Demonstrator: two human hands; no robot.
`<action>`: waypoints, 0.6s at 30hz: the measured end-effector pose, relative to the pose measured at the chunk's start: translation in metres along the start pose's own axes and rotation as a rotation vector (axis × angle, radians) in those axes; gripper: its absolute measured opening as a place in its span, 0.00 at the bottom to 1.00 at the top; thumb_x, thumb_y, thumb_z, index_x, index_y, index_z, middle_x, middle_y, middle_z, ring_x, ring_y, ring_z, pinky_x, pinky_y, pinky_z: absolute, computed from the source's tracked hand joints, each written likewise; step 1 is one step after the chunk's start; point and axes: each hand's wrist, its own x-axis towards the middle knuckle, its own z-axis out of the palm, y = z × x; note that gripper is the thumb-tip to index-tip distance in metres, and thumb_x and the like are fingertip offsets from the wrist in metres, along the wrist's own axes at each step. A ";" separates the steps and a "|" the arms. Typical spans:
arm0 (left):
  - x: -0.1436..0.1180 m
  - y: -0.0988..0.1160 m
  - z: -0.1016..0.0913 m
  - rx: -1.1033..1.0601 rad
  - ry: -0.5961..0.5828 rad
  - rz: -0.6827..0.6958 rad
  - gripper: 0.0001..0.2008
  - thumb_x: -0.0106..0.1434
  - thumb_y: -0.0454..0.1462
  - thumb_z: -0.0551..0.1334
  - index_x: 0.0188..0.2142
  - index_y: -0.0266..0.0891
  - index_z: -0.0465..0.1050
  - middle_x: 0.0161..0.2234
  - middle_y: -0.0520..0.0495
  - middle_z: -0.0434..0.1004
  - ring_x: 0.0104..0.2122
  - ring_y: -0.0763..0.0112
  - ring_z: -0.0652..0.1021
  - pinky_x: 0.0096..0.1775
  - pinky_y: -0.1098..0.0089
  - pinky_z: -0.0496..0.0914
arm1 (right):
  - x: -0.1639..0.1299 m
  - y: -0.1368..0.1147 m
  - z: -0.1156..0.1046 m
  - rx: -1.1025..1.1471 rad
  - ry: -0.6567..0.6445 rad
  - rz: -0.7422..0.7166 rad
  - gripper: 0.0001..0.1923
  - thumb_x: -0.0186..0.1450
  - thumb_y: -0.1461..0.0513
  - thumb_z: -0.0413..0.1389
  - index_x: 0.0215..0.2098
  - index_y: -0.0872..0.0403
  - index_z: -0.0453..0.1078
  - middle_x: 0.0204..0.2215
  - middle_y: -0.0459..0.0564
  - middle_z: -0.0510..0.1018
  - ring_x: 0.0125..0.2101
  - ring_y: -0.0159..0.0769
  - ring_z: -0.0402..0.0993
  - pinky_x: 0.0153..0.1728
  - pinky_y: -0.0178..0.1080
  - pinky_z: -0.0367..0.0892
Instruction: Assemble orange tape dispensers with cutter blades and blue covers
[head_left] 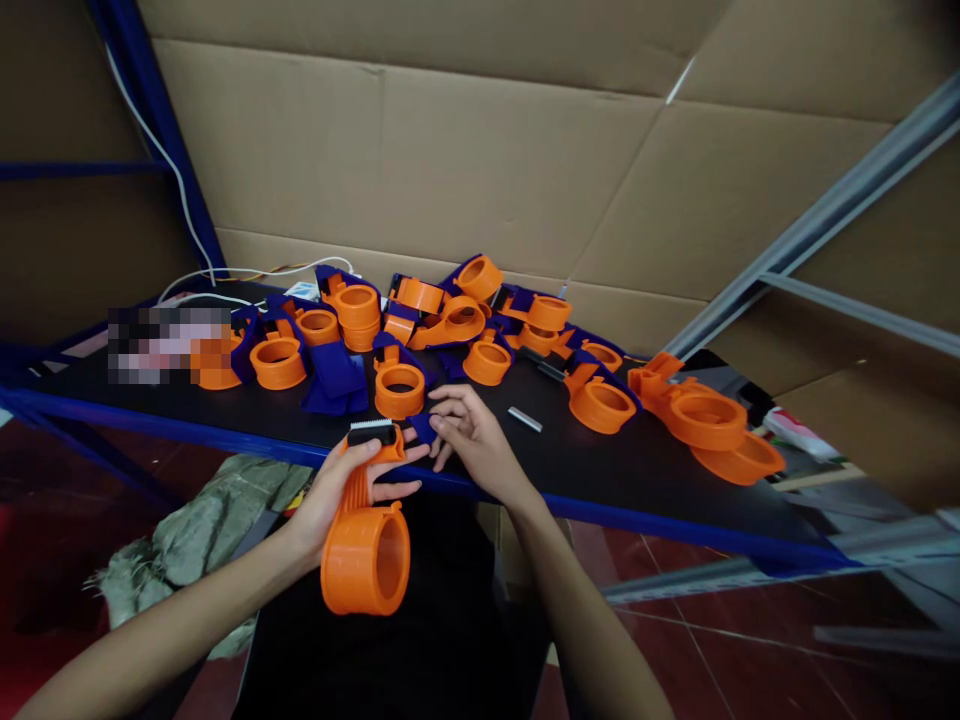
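My left hand (330, 492) is closed round the handle of an orange tape dispenser (365, 565), its ring hanging below the palm. At the dispenser's top sits a black block with a serrated metal blade (373, 425), by my left thumb. In front of the shelf edge, my right hand (474, 440) pinches a small dark blue plastic piece (424, 428) between thumb and fingers, close to the left fingertips. A small silver metal strip (525, 419) lies on the black shelf to the right of my right hand.
Several orange and blue tape dispensers (399, 390) crowd the black shelf (480, 478). Flat blue pieces (335, 380) lie among them, and plain orange bodies (709, 415) are stacked at right. Cardboard (480, 170) backs the shelf. White cables run at left; a sack (217, 510) lies below.
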 end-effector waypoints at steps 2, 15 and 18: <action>0.003 -0.003 -0.002 -0.013 0.013 0.030 0.19 0.64 0.34 0.62 0.55 0.35 0.70 0.55 0.34 0.77 0.55 0.46 0.76 0.49 0.52 0.77 | -0.001 0.001 0.005 -0.155 0.003 -0.021 0.14 0.69 0.57 0.55 0.53 0.49 0.68 0.39 0.47 0.73 0.24 0.26 0.72 0.23 0.31 0.73; 0.003 -0.006 -0.008 0.095 0.015 0.051 0.15 0.63 0.35 0.64 0.51 0.36 0.72 0.54 0.35 0.78 0.54 0.43 0.76 0.47 0.52 0.78 | -0.009 -0.008 -0.012 -0.277 -0.257 0.020 0.27 0.68 0.60 0.56 0.65 0.47 0.63 0.49 0.51 0.73 0.26 0.24 0.73 0.28 0.32 0.74; 0.002 -0.006 -0.007 0.123 0.020 0.038 0.15 0.62 0.35 0.66 0.49 0.37 0.73 0.55 0.35 0.77 0.54 0.43 0.77 0.45 0.54 0.79 | -0.010 -0.013 -0.018 -0.303 -0.294 0.089 0.29 0.67 0.59 0.58 0.65 0.49 0.63 0.33 0.45 0.75 0.24 0.25 0.72 0.26 0.29 0.70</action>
